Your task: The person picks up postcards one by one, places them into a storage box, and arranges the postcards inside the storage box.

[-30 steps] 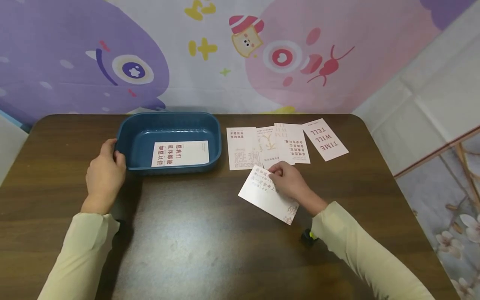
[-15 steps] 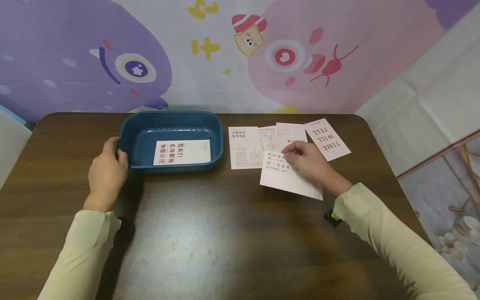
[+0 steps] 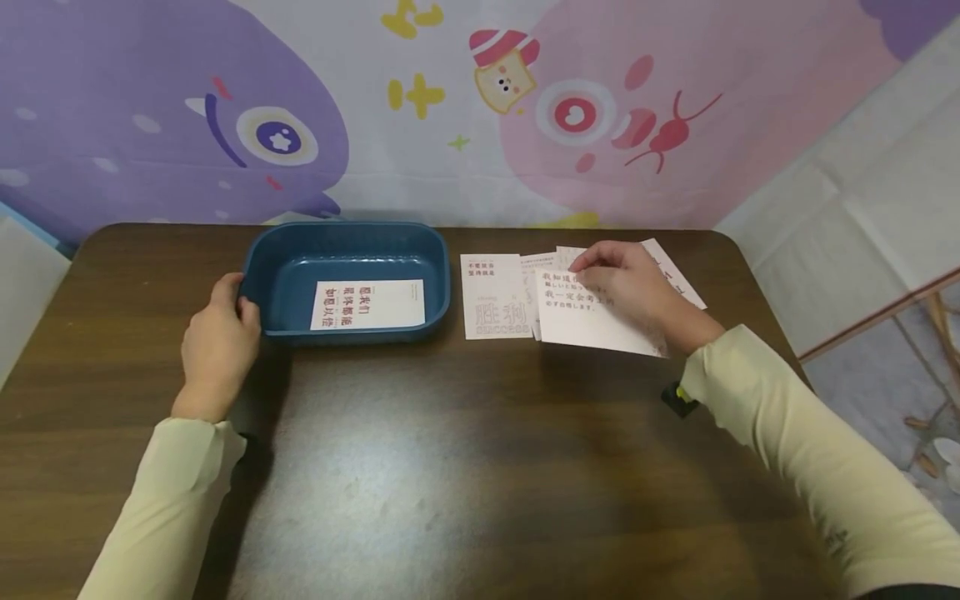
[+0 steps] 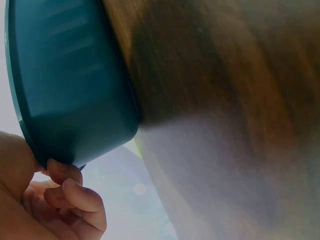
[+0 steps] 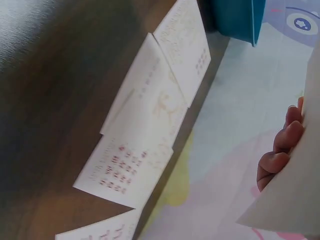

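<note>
My left hand [image 3: 220, 346] grips the left end of a dark blue plastic basin [image 3: 347, 243]. In the left wrist view its thumb and fingers pinch the basin's rim. One printed white card [image 3: 375, 305] lies inside, towards the front. My right hand [image 3: 637, 287] pinches another white card [image 3: 577, 322] by its upper edge, its printed side facing up. That card hangs over the row of cards and covers part of them in the head view. In the right wrist view the curled fingers [image 5: 281, 150] show behind the held card [image 5: 287, 212].
Just right of the basin a card with large outlined characters [image 3: 491, 297] starts a row of overlapping cards [image 5: 145, 115] on the brown table [image 3: 420, 467]. The row's rightmost card [image 3: 684, 283] lies slanted. A cartoon-printed cloth [image 3: 420, 167] stands behind the table.
My right hand has carried its card up and to the right, from in front of the row to over it, turning it straighter. The left hand stays on the basin's rim.
</note>
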Available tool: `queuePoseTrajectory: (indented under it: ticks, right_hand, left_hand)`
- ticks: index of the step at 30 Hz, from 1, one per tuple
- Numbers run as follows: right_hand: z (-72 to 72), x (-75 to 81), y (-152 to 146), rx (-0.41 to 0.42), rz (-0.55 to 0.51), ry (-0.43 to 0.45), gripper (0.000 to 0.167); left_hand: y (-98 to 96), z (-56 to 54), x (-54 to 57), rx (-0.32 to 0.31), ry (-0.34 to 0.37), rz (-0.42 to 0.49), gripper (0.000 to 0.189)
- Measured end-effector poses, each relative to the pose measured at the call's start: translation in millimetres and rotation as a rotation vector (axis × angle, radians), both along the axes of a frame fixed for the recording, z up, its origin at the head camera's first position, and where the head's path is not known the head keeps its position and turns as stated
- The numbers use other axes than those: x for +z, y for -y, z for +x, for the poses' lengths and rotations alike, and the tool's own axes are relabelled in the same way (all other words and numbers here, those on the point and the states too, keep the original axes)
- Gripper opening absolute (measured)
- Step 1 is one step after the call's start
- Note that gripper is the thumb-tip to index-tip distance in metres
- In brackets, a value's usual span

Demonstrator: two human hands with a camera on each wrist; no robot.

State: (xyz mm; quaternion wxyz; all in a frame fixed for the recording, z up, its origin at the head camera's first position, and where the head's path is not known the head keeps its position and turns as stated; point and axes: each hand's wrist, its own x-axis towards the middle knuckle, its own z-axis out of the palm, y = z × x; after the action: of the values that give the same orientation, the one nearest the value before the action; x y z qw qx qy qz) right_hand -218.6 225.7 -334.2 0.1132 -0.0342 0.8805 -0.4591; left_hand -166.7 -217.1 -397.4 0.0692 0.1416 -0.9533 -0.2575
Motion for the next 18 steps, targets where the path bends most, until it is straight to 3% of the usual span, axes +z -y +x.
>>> queuePoseTrajectory:
  ticks: [10, 18]
  right_hand:
    - [-9.5, 16.0, 10.9, 0.023, 0.034, -0.050, 0.017]
    - [-13.6, 22.9, 19.3, 0.020, 0.071, -0.037, 0.019]
  left_hand:
    - [1.1, 0.2, -2.0, -0.005, -0.016, -0.003, 0.045]
    - [1.4, 0.3, -2.3, -0.006, -0.016, -0.002, 0.045]
